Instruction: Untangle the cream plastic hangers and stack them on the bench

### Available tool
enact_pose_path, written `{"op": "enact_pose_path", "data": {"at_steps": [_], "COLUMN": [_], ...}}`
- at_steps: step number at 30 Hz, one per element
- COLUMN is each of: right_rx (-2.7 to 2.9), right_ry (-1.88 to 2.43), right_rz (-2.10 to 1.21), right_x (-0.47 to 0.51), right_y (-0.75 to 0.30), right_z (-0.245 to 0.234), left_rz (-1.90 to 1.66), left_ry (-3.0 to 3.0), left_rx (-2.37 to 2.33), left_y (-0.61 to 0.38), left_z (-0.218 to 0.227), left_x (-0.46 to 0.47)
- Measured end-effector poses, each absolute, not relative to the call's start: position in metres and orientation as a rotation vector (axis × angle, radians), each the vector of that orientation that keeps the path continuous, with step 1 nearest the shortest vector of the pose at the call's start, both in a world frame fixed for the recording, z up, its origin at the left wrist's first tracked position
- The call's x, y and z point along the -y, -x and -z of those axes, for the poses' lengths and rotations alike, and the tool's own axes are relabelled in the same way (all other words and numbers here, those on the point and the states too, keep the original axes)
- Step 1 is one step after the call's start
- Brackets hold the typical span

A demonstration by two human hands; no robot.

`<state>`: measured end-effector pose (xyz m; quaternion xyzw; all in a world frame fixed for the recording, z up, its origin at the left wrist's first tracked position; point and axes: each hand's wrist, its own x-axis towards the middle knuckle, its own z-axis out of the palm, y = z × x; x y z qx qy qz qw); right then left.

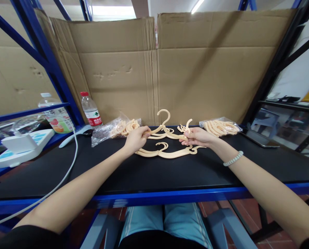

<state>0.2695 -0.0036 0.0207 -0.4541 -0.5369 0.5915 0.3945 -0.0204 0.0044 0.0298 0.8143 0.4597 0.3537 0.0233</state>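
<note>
A cream-coloured clothes hanger (171, 133) is held raised above the black mat, its hook pointing up. My left hand (137, 139) is closed on the hanger's left arm. My right hand (199, 137) pinches around the right end, where a small curved cream piece (189, 124) sticks up from the fingers; whether it is joined to the hanger I cannot tell. Nearer to me, a few overlapping hangers (171, 154) lie flat on the mat, with curved end pieces at their right. More cream parts show behind the held hanger, partly hidden.
Clear plastic bags of cream parts lie at left (123, 128) and right (220, 127). A red-capped water bottle (91, 112) stands back left, near a white power strip (24, 148) with a cable. Cardboard (208, 69) walls the back; a blue rail (170, 200) edges the front.
</note>
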Motion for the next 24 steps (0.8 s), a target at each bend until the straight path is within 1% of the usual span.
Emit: {"op": "enact_pose_path", "data": {"at_steps": [12,24], "right_rx": [1.398,1.256], "right_ry": [1.131,1.073], "right_rz": [-1.550,-1.372], "right_x": [0.004,0.007], "right_y": [-0.272,-0.256], "right_z": [-0.022,-0.016], "left_rz": [-1.094,-1.105], "left_ry": [-2.517,-2.512], "left_rx": [-1.451,-1.466], "left_y": [0.022,0.019], "left_z": [-0.029,-0.029], "left_x": [-0.008,-0.002]}}
